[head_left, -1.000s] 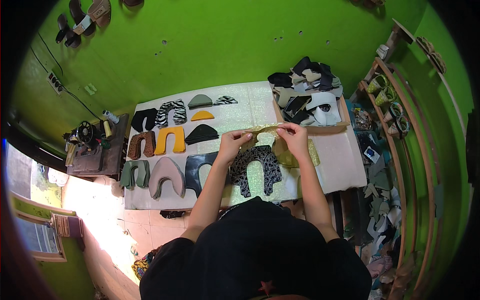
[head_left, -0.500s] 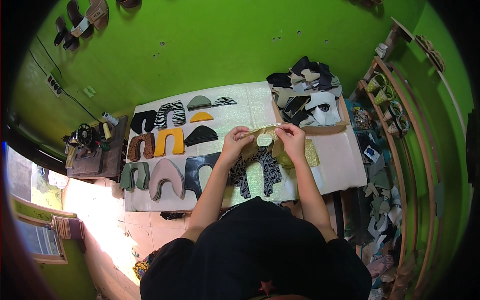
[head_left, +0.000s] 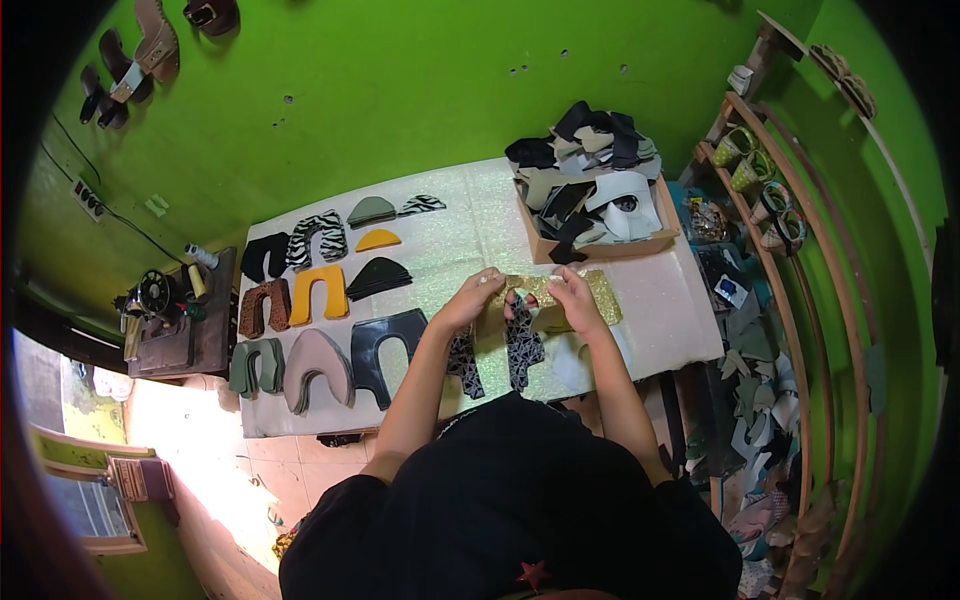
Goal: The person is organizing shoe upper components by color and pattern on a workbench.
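A glittery gold, curved cut piece (head_left: 535, 291) is stretched between my hands above the table. My left hand (head_left: 470, 302) pinches its left end, and my right hand (head_left: 577, 302) pinches the right end. Directly under it lies a black-and-grey patterned arch-shaped piece (head_left: 524, 352), partly hidden by the gold piece and my left arm. More gold material (head_left: 604, 297) rests on the table just past my right hand. Near my right forearm is a white piece (head_left: 572, 366). Left of my left forearm, a shiny black arch-shaped piece (head_left: 370, 345) lies flat.
Stacks of arch-shaped pieces in pink (head_left: 318, 365), green (head_left: 257, 366) and yellow (head_left: 318, 296) cover the table's left side. A box (head_left: 600, 250) full of scraps stands at the back right. A sewing machine (head_left: 155, 292) is far left; a wooden rack (head_left: 775, 260) with shoes stands right.
The gold piece has come slightly lower and turned, its curved front now showing more of its face. Both hands still pinch it. The whole view has shifted a little.
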`<state>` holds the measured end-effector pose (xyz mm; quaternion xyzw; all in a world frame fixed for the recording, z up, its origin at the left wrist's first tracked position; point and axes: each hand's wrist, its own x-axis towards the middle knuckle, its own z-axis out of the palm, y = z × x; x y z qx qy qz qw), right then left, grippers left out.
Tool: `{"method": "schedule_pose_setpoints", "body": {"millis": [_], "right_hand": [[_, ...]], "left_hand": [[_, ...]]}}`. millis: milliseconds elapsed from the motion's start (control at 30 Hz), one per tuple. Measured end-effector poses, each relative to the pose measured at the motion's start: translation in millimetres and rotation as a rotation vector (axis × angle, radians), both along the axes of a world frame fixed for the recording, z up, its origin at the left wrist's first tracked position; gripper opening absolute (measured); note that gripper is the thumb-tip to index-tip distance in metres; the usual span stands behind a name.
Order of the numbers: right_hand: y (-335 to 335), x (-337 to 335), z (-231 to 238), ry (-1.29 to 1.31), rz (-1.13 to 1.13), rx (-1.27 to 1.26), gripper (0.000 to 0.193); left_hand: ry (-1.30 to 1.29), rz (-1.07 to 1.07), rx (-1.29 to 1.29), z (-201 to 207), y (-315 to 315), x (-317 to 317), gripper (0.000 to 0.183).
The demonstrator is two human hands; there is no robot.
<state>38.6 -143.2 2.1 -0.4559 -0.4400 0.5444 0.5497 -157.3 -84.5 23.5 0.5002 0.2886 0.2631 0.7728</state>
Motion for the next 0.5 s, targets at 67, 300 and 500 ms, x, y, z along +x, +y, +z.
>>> {"method": "schedule_pose_setpoints", "body": {"millis": [67, 300, 500], "right_hand": [[-3.3, 7.3, -6.9, 0.041, -0.016, -0.019, 0.012], [-17.8, 48.1, -9.4, 0.066, -0.079, -0.354, 0.027], [-10.3, 98.5, -33.8, -0.207, 0.099, -0.428, 0.028]], "left_hand": [[0.047, -0.034, -0.050, -10.8, 1.1, 9.0, 0.019], [0.040, 0.028, -0.333, -43.0, -6.4, 55.0, 0.023], [0.007, -0.010, -0.439, -76.5, -6.7, 86.6, 0.032]]}}
